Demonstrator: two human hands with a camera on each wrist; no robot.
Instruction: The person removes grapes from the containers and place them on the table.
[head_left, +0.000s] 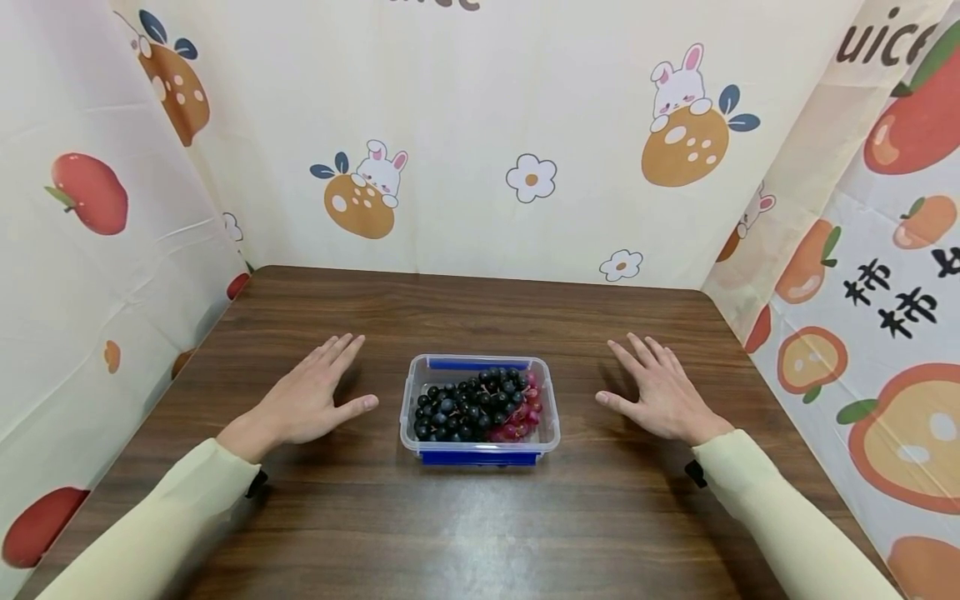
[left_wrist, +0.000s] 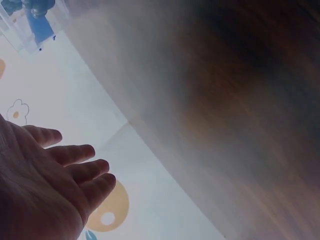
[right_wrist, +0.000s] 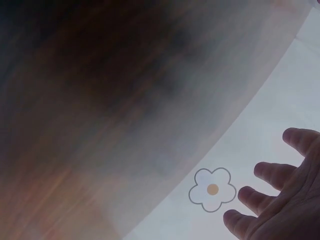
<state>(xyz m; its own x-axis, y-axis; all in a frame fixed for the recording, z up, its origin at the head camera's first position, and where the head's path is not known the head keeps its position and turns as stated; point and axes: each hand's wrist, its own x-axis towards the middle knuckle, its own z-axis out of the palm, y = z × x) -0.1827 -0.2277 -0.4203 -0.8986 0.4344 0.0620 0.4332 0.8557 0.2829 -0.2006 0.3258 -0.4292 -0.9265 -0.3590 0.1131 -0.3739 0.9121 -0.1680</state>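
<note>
A clear plastic container (head_left: 407, 417) with blue clips stands on the table between the two hands. Inside it, dark grapes (head_left: 465, 404) fill the left and middle, and red grapes (head_left: 517, 425) lie along the right side. To the left of the container is my left hand (head_left: 307, 396), palm down with fingers stretched forward and thumb pointing at the box. My right hand (head_left: 660, 392) is spread on the other side, farther from the container. Neither hand holds anything. In the left wrist view, a corner of the container (left_wrist: 45, 25) shows at the top left.
The brown wooden table (head_left: 480, 533) has rounded far corners. Printed curtains (head_left: 465, 100) with fruit and rabbit drawings hang behind it and along both sides. Dark bands sit at both sleeve cuffs (head_left: 738, 467).
</note>
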